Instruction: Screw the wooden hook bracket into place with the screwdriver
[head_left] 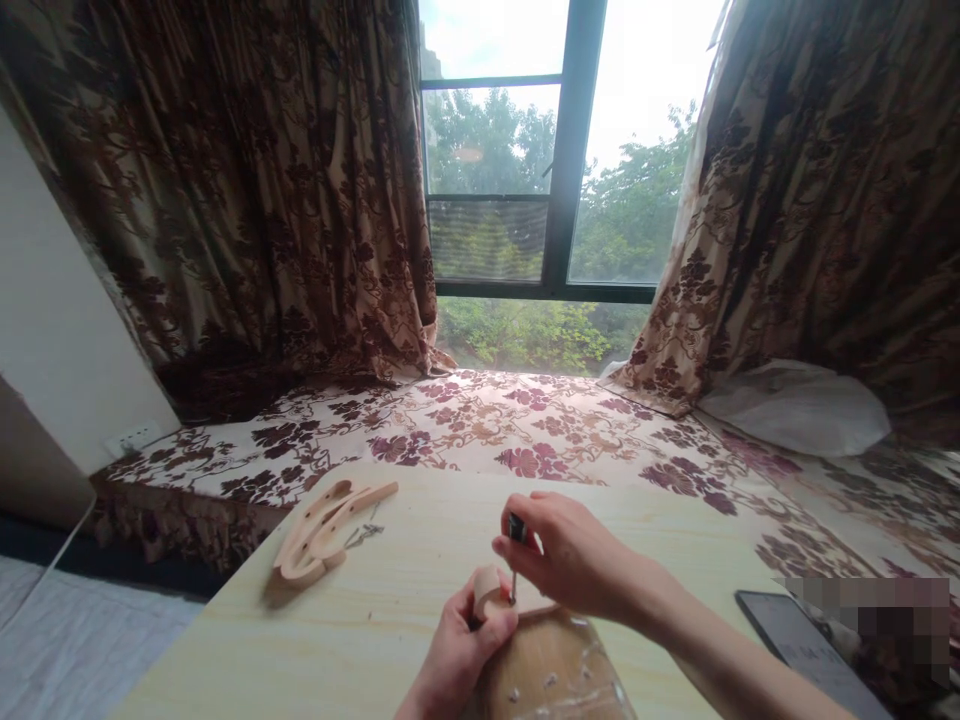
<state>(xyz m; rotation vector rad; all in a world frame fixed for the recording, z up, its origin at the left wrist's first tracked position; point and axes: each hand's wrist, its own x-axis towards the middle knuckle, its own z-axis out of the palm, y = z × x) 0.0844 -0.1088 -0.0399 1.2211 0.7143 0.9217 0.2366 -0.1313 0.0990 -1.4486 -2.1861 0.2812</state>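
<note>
A screwdriver [516, 530] with a dark handle is gripped from above by my right hand [559, 550], its shaft pointing down. The tip meets a light wooden piece [489, 592] near its edge. Fingers and thumb of my left hand [469, 635] are closed round that piece. Beneath both hands lies a brown wooden board [555, 670] with a shiny wrapping and a few small bits on it. On the table's left part rest curved wooden parts [322, 540] with dark holes, and beside them a small pile of screws [365, 533].
The pale table [247, 640] stands against a ledge with a floral cover [517, 420]. A phone [802, 640] lies at the table's right edge. A white plastic bag [802, 405] sits on the ledge at right. Patterned curtains [300, 200] flank a window.
</note>
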